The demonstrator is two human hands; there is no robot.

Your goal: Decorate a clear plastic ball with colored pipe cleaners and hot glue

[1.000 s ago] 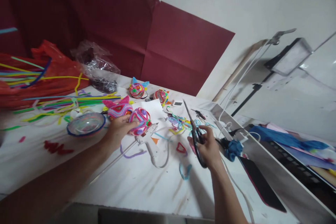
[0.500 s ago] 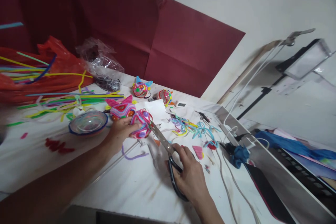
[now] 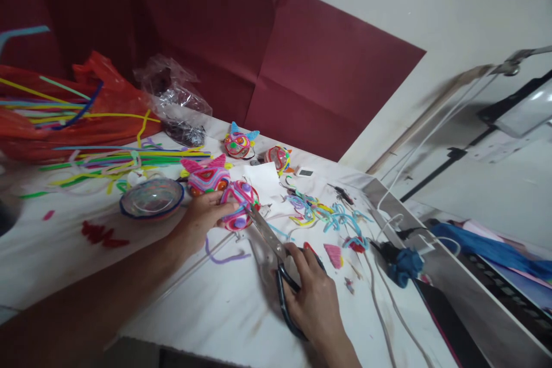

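Observation:
My left hand (image 3: 202,215) is closed on a round ornament (image 3: 240,192) wound in pink, purple and blue pipe cleaner, with two purple spots. In my right hand (image 3: 313,290) is a pair of scissors (image 3: 269,236) with black handles; its blade tips rest against the ornament's right side. Directly behind my left hand sits a pink-eared animal head (image 3: 207,175) with orange eyes, made of the same fuzzy stems. A clear bowl-shaped piece (image 3: 152,198) with a blue rim lies left of my left hand. A purple pipe cleaner (image 3: 226,257) curls on the table below.
Pipe cleaners spill from a red plastic bag (image 3: 112,95) at the left, beside a clear bag (image 3: 172,92). Farther back stand a blue-eared head (image 3: 238,141) and another ornament (image 3: 277,158). Cut scraps (image 3: 340,215) and cables (image 3: 375,299) lie to the right, near a lamp stand (image 3: 435,167).
The view has shifted, so the whole scene sits slightly to the right. Both hands keep their holds, and the scissor tips stay at the ornament's side.

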